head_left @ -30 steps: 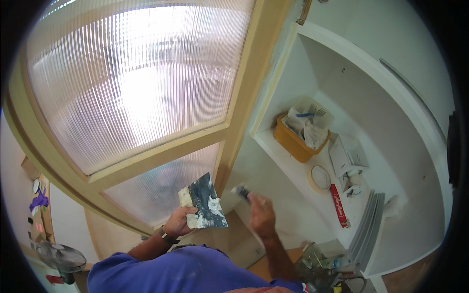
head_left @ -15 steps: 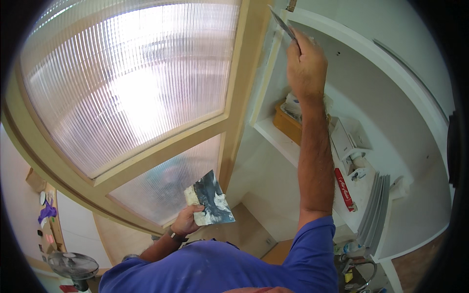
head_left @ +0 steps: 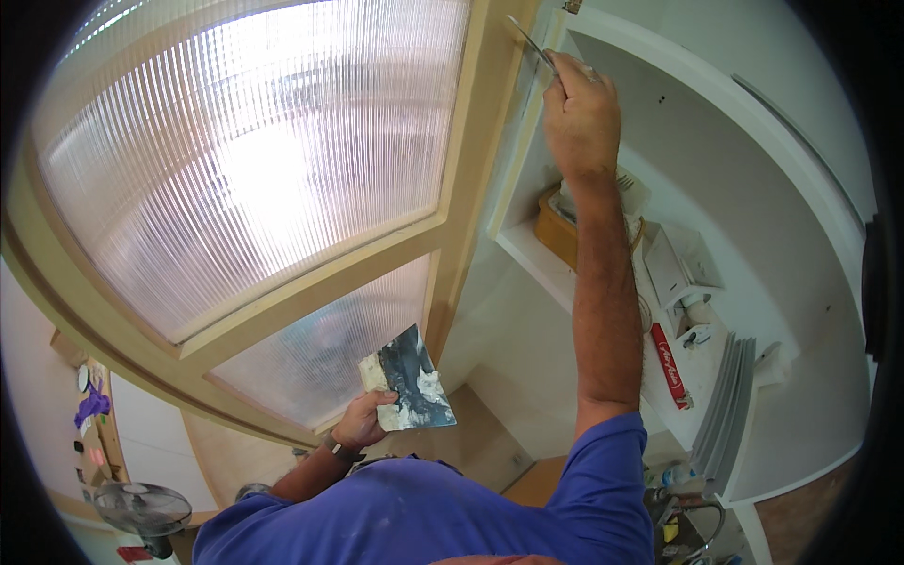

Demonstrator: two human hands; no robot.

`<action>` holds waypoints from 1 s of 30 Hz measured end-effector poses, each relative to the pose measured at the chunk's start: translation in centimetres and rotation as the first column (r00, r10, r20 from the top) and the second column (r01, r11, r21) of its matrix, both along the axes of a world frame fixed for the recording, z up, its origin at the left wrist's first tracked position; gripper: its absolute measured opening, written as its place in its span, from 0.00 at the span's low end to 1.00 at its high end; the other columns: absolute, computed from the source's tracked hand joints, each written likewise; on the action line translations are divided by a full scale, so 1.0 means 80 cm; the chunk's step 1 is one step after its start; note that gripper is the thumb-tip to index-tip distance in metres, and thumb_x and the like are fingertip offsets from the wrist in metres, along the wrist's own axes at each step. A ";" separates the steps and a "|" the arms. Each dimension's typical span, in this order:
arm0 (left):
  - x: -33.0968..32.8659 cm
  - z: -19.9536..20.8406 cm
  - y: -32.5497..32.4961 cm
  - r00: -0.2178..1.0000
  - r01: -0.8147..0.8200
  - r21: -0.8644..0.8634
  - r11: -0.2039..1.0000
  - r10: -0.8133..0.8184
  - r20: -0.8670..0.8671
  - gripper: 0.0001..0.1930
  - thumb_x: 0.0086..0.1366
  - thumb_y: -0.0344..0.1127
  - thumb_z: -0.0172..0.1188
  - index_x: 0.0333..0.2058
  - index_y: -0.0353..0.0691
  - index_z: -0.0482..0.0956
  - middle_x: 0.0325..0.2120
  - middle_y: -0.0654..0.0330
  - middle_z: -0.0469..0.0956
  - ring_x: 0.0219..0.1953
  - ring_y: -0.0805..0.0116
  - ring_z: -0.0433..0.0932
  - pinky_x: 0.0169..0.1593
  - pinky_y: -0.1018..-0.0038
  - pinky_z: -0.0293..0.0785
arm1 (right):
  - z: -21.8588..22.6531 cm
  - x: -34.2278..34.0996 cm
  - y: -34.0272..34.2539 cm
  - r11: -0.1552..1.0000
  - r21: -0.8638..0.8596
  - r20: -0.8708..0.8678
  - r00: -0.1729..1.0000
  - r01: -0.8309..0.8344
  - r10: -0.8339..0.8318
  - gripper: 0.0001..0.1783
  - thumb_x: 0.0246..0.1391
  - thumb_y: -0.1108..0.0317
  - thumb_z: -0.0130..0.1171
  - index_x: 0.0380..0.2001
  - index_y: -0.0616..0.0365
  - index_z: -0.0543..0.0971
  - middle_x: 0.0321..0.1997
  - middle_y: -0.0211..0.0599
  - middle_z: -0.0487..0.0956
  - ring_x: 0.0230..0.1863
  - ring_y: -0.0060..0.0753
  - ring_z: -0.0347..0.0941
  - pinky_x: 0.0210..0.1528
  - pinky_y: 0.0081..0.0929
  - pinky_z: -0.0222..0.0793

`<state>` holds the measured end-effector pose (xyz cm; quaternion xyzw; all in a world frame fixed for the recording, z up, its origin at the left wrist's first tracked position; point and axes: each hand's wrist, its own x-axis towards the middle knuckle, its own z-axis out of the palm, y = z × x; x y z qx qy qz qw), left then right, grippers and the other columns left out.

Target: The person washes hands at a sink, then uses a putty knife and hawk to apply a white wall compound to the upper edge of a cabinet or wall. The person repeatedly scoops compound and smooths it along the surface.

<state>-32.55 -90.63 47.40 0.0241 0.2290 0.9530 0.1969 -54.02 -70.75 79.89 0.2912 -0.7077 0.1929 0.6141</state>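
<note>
My right hand (head_left: 586,122) is raised at the top of the view, its fingers closed on a putty knife (head_left: 529,42). The thin blade points up and left, close to the narrow strip of wall between the wooden door frame (head_left: 459,202) and the white shelf unit. Whether the blade touches the wall I cannot tell. Low in front of me, my left hand (head_left: 363,421) grips a wide flat filler blade (head_left: 407,372) by its cream-coloured edge. White filler is smeared and lumped over its dark face.
Ribbed glass panels (head_left: 273,169) fill the frame on the left. To the right, the white shelf (head_left: 546,266) carries a yellow-brown basket (head_left: 556,231), a white box (head_left: 670,266), a red packet (head_left: 670,365) and grey folders (head_left: 723,410). A fan (head_left: 141,509) stands at lower left.
My right hand has shifted slightly left and down with the putty knife. My left hand and its blade have barely moved.
</note>
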 end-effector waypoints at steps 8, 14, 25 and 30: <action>-0.003 0.001 -0.002 0.999 -0.004 -0.024 1.000 0.003 -0.044 0.24 0.60 0.27 0.46 0.56 0.31 0.58 0.52 0.49 0.67 0.53 0.55 0.70 0.58 0.60 0.64 | -0.022 -0.003 -0.010 0.999 0.013 -0.038 0.999 0.034 -0.033 0.13 0.48 0.76 0.52 0.39 0.61 0.77 0.40 0.38 0.79 0.39 0.45 0.70 0.43 0.33 0.70; -0.002 0.003 0.001 1.000 -0.007 -0.047 0.999 0.006 -0.029 0.24 0.59 0.28 0.46 0.56 0.30 0.59 0.52 0.49 0.67 0.53 0.55 0.69 0.58 0.60 0.64 | -0.052 0.003 -0.012 1.000 -0.001 -0.031 0.999 0.030 -0.030 0.13 0.46 0.77 0.53 0.38 0.64 0.77 0.39 0.41 0.79 0.39 0.44 0.70 0.42 0.32 0.70; -0.001 -0.001 -0.012 0.997 -0.075 -0.029 0.997 0.075 -0.016 0.20 0.62 0.26 0.44 0.54 0.30 0.62 0.51 0.49 0.69 0.53 0.56 0.70 0.59 0.62 0.63 | -0.193 0.130 0.043 0.688 -0.720 0.584 0.458 -0.088 0.670 0.11 0.54 0.70 0.49 0.36 0.64 0.76 0.30 0.30 0.75 0.30 0.21 0.65 0.33 0.19 0.61; -0.024 0.009 0.002 0.999 -0.008 -0.014 1.000 0.009 0.035 0.19 0.63 0.27 0.44 0.53 0.31 0.62 0.51 0.51 0.69 0.53 0.58 0.70 0.60 0.63 0.62 | -0.333 0.191 0.065 -0.014 -0.996 0.001 0.163 0.094 0.987 0.10 0.50 0.75 0.54 0.36 0.71 0.73 0.33 0.37 0.75 0.33 0.28 0.71 0.34 0.27 0.70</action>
